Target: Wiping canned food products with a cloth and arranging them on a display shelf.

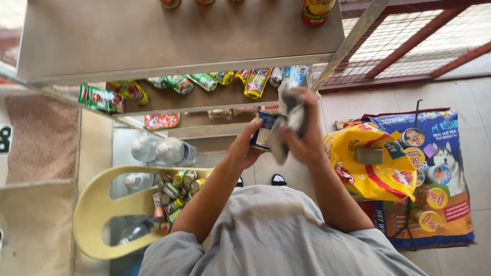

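Note:
My left hand (244,148) grips a blue can (264,131) with a pale label, held in front of my chest. My right hand (306,134) clutches a grey cloth (288,124) and presses it against the can's right side. Both hands meet just below the front edge of a metal shelf unit (169,36). My grey shirt fills the bottom of the view.
Several colourful sachets (204,81) lie on the lower shelf. A yellow plastic chair (97,209) at lower left holds several small cans (174,197); clear plastic bottles (161,151) stand behind it. A yellow pet-food bag (376,163) and a blue one (440,153) lie on the tiled floor at right.

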